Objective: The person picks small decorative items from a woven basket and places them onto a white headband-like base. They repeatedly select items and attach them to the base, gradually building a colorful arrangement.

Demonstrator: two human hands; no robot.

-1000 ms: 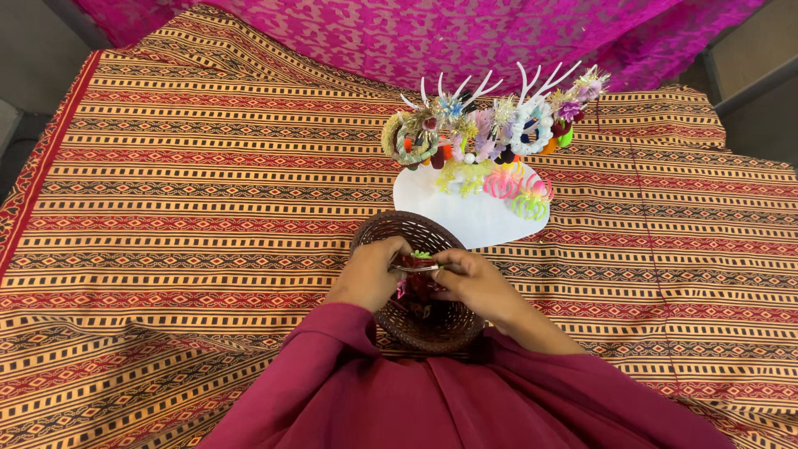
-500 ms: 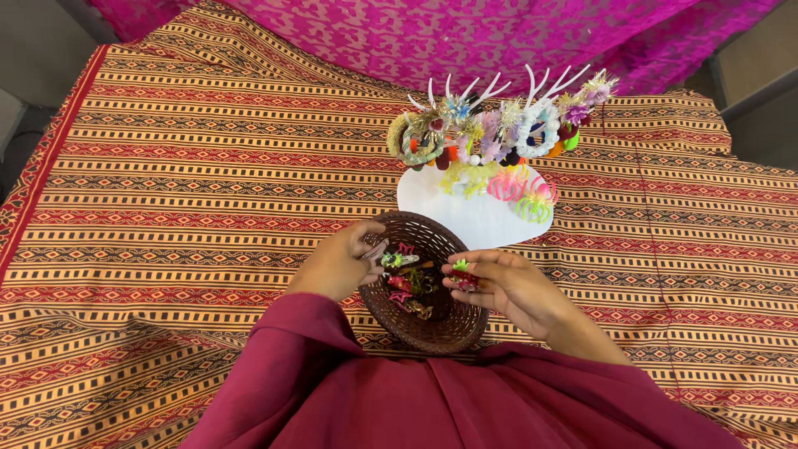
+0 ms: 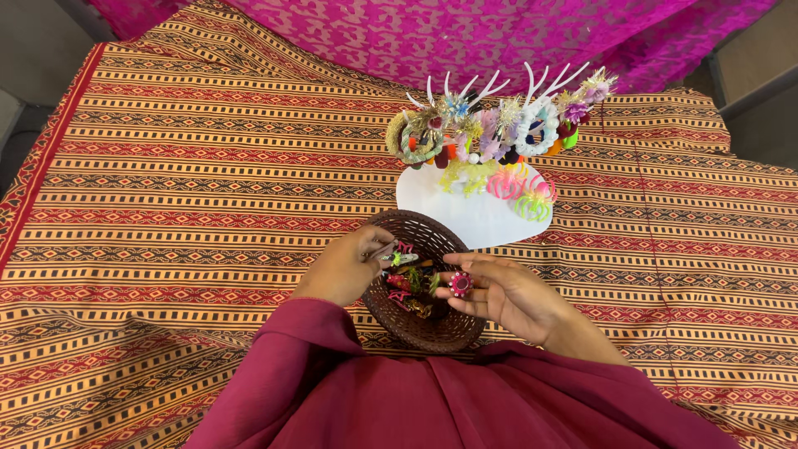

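A small dark brown woven basket (image 3: 449, 331) sits on the striped cloth just in front of me, with several little colourful trinkets inside. My left hand (image 3: 345, 268) is at the basket's left rim, its fingers pinched on a small greenish clip-like piece (image 3: 401, 258). My right hand (image 3: 507, 293) hovers over the basket's right side, palm up, holding a small round pink and red ornament (image 3: 460, 284) at its fingertips. My maroon sleeves fill the bottom of the view.
Beyond the basket lies a white oval board (image 3: 478, 214) with pink and yellow curly rings on it. Behind it stands a white branched holder (image 3: 490, 116) crowded with colourful ornaments. An orange and red striped cloth (image 3: 166, 183) covers the surface; magenta fabric (image 3: 465, 33) drapes behind.
My hands have drawn apart over the basket. The right hand has turned palm up and now shows a round pink ornament; the left stays at the rim with a small piece.
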